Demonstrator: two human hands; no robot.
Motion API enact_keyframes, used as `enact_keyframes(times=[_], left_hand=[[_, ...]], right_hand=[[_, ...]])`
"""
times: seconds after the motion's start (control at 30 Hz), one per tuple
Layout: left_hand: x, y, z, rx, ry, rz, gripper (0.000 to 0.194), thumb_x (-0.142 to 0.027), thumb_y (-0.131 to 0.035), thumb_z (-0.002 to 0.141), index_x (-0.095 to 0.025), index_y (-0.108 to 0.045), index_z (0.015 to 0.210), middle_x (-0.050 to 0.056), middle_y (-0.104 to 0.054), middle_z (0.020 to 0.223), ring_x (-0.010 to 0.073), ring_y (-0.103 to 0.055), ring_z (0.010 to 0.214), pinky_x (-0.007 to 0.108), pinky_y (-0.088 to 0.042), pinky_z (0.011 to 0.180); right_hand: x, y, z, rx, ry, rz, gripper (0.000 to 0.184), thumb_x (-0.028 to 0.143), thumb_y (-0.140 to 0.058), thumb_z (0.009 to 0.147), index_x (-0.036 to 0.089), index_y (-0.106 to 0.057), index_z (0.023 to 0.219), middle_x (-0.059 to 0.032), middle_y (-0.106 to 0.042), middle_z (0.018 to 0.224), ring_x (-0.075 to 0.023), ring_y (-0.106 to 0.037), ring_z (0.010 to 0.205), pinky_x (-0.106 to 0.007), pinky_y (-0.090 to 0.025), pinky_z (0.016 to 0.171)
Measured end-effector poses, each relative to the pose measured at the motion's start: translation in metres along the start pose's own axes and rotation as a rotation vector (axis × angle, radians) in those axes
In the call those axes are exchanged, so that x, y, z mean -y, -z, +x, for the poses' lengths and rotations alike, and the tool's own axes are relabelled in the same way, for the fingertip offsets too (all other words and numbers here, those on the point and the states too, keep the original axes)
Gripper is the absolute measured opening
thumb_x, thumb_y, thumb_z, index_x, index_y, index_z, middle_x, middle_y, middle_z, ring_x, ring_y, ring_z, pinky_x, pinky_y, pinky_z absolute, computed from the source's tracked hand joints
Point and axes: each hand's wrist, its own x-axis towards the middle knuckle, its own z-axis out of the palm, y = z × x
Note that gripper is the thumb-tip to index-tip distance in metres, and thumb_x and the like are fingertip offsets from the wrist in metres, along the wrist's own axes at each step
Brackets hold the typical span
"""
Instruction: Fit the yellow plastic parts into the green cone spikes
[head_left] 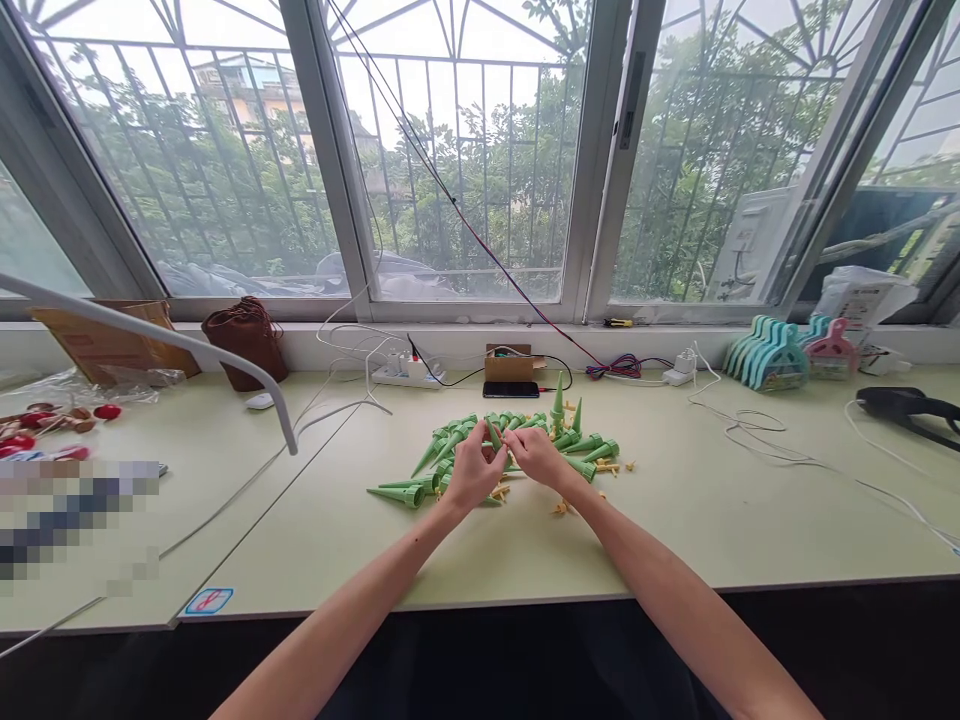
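Observation:
My left hand (476, 468) is closed around a green plastic watering spike (493, 433) that stands tilted between its thumb and fingers. Against that spike, my right hand (537, 456) pinches with its fingertips; what lies in the pinch is too small to make out. Around both hands spreads a loose pile of similar green spikes (405, 494), most lying on their sides. Behind my right hand one upright spike (557, 405) points upward. Small yellow plastic pieces (607, 467) are scattered among the spikes and close to my right wrist.
A phone (511, 390) lies before a small cardboard box (508, 365) beyond the pile. Cables and a power strip (409, 374) run along the windowsill. Teal hangers (769, 355) stand right; a brown pouch (244, 343) and a white curved arm (187, 350) are left.

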Motion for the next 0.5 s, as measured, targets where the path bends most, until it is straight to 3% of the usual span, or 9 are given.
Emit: enact_keyframes(times=[0.3, 0.5], left_hand=[[-0.0010, 0.0020, -0.0023, 0.050, -0.061, 0.080, 0.013, -0.025, -0.057, 0.075, -0.020, -0.048, 0.083, -0.006, -0.049, 0.058, 0.0078, -0.042, 0.043, 0.020, -0.030, 0.045], [0.0041, 0.0032, -0.0045, 0.114, -0.235, 0.323, 0.007, -0.020, -0.049, 0.081, -0.021, -0.043, 0.076, -0.005, -0.043, 0.057, 0.0102, -0.041, 0.049, 0.023, -0.033, 0.054]], right_hand=[[-0.0010, -0.0009, 0.0012, 0.012, -0.046, 0.030, 0.043, 0.034, -0.034, 0.090, 0.019, -0.033, 0.050, 0.0017, -0.035, 0.047, -0.0106, -0.031, 0.048, -0.026, -0.023, 0.050], [-0.0047, -0.0003, -0.0011, 0.163, -0.200, 0.203, 0.046, 0.036, -0.031, 0.090, 0.020, -0.035, 0.047, 0.0019, -0.039, 0.039, -0.0098, -0.035, 0.040, -0.024, -0.028, 0.047]])
